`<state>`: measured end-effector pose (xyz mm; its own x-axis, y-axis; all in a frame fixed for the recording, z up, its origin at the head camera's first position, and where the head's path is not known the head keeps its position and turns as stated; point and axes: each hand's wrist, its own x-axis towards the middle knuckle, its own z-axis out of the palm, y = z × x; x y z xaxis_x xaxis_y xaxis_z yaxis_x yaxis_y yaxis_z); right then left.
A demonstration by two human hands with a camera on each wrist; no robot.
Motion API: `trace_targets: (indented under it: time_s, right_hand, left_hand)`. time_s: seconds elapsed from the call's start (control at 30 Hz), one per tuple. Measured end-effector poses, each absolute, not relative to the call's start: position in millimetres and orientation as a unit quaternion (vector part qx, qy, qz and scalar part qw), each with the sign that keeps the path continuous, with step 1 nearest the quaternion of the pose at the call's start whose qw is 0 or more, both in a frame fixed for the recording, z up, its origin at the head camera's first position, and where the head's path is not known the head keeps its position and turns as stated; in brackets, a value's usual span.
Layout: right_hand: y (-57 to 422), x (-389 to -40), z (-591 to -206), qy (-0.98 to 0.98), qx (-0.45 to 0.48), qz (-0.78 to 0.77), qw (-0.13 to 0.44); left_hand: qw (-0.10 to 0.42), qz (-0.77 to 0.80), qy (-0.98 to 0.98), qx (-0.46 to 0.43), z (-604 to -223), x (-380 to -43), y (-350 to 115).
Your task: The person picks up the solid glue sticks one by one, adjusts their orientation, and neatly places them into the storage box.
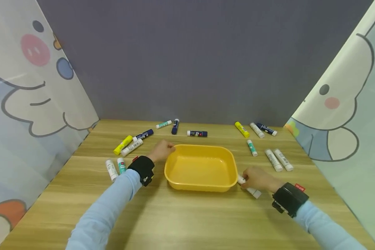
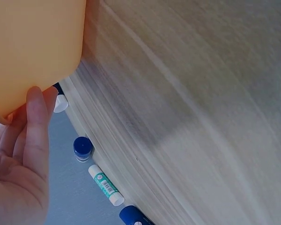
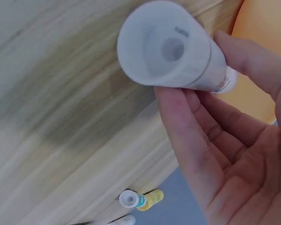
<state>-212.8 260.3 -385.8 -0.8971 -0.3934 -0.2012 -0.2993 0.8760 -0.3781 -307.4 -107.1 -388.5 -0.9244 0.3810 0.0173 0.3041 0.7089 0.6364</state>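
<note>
A yellow plastic basin [image 1: 195,187] stands in the middle of the wooden table. At its far left corner my left hand [image 1: 161,150] pinches the rim; the left wrist view shows fingertips against the basin's wall [image 2: 35,42]. Just off the basin's right side, my right hand [image 1: 258,177] holds a white glue stick [image 1: 254,193] between thumb and fingers. In the right wrist view one round end of that glue stick [image 3: 166,51] faces the camera, and the basin [image 3: 262,33] is close behind it.
Left of the basin lie yellow, navy, white and green glue sticks [image 1: 123,145]. Along the back are a green one [image 1: 164,124] and navy ones [image 1: 197,133]. More lie at right, including two white ones [image 1: 278,160] side by side. A grey panel [image 1: 187,62] borders the table's back.
</note>
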Motion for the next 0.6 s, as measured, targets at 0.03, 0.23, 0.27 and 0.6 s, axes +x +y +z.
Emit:
trace_targets:
  time_s: [0.03,0.23,0.27,0.6]
  right_hand:
    - [260.7,-212.9,-385.9,0.959,-0.183,-0.171,0.136]
    - [264.1,-213.4,-386.0,0.959,-0.187,-0.167,0.135]
    - [264.9,-213.3,-385.9,0.959,-0.184,-0.166,0.135]
    - [268.8,-211.5,-382.1,0.963,-0.145,-0.185,0.132]
  left_hand:
    - [0.057,0.333,0.923,0.186,-388.6,-307.3,-107.0]
    - [0.058,0.339,0.922,0.181,-388.0,-308.3,-104.8]
    - [0.059,0.338,0.922,0.181,-388.2,-308.5,-104.5]
    - [0.065,0.343,0.922,0.170,-388.6,-308.0,-107.3]
